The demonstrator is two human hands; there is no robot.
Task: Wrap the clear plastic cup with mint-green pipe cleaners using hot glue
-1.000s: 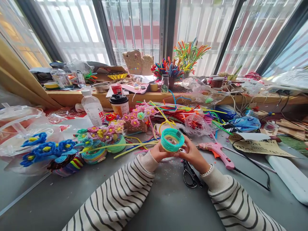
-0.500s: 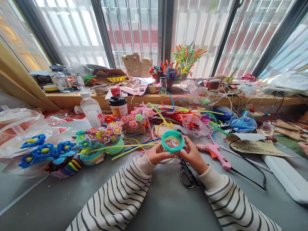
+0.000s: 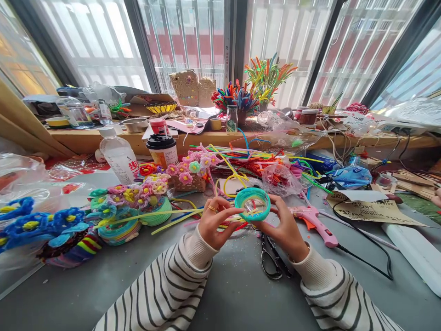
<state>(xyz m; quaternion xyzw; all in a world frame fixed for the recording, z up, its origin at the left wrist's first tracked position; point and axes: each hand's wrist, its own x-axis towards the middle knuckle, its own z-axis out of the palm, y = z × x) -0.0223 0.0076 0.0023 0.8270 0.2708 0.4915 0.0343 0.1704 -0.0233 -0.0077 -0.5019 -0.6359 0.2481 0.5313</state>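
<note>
A round turquoise ring (image 3: 237, 210), seemingly wound from pipe cleaner with a see-through middle, is tilted up above the table. My right hand (image 3: 284, 225) grips it from the right, thumb below and fingers along its side. At its left rim is my left hand (image 3: 217, 223), index finger and thumb stretched apart, the index fingertip at or just touching the rim. It wears a ring on one finger. Black-handled scissors (image 3: 270, 264) lie beneath my right hand. Farther right rests a pink glue gun (image 3: 317, 223) with a black cord.
Pipe-cleaner flowers in wrapped pots (image 3: 151, 209) and blue flowers (image 3: 51, 223) stand left, beside a water bottle (image 3: 119, 156) and a lidded cup (image 3: 161, 151). Loose pipe cleaners (image 3: 237, 161) pile up behind my hands. Sandpaper (image 3: 375, 209) lies right; part of another person's hand (image 3: 437, 198) shows there.
The turquoise ring has shifted slightly right and tilted, showing more of its middle. My left hand has loosened, its finger and thumb now apart; my right hand keeps its hold.
</note>
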